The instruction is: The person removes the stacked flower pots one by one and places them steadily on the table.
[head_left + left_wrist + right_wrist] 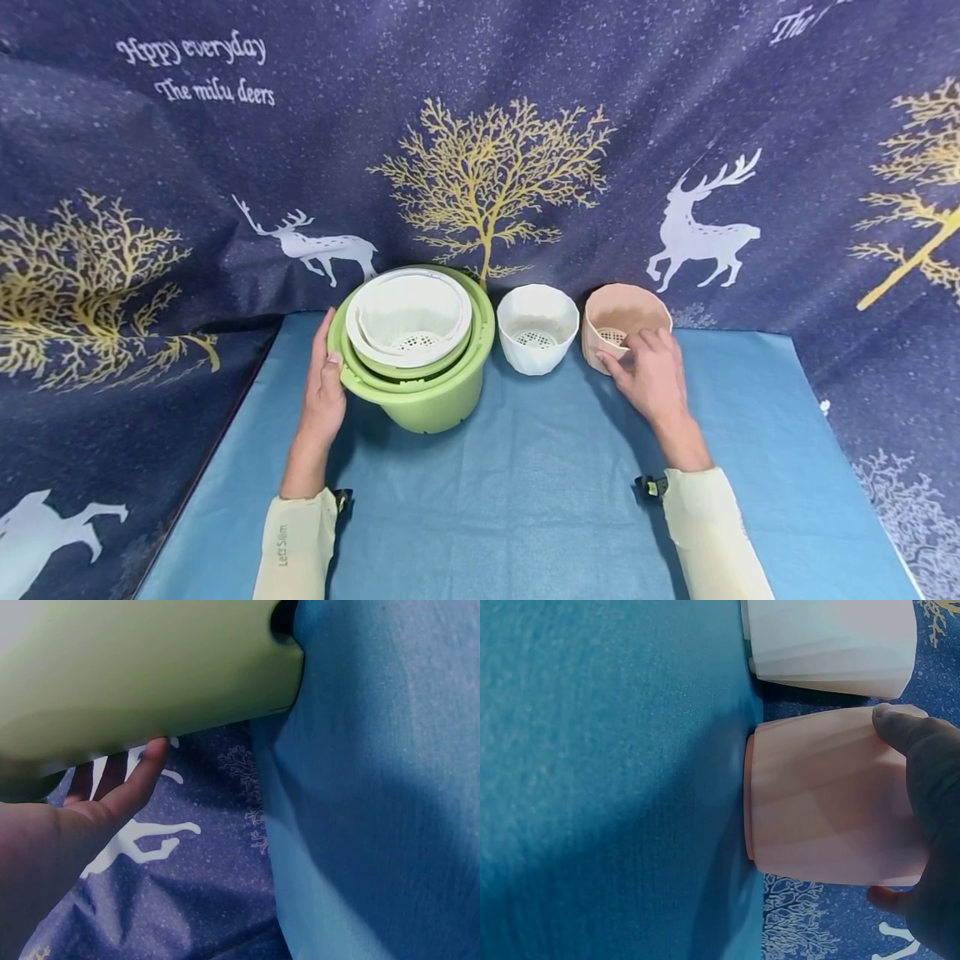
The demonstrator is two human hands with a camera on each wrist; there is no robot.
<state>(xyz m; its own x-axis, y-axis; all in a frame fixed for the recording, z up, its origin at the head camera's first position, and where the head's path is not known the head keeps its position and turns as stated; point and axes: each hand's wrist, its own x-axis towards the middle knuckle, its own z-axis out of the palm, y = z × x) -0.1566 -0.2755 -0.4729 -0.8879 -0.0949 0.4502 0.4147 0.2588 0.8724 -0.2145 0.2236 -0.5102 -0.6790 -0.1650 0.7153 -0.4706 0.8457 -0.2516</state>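
Note:
On the left stands a large green flowerpot (442,408), with a smaller green pot and a white pot (408,279) with a perforated bottom nested in it. My left hand (324,387) holds its left rim, thumb over the edge; in the left wrist view fingers (150,761) meet the green wall. A pink faceted pot (618,304) stands to the right, its base on the cloth. My right hand (656,371) grips its near rim. In the right wrist view the thumb (900,726) lies on the pink wall near the rim.
Between the green and pink pots stands a white faceted pot (536,358) with a perforated bottom. A blue cloth (495,508) covers the table. Behind it hangs a dark blue fabric (480,50) printed with deer and golden trees.

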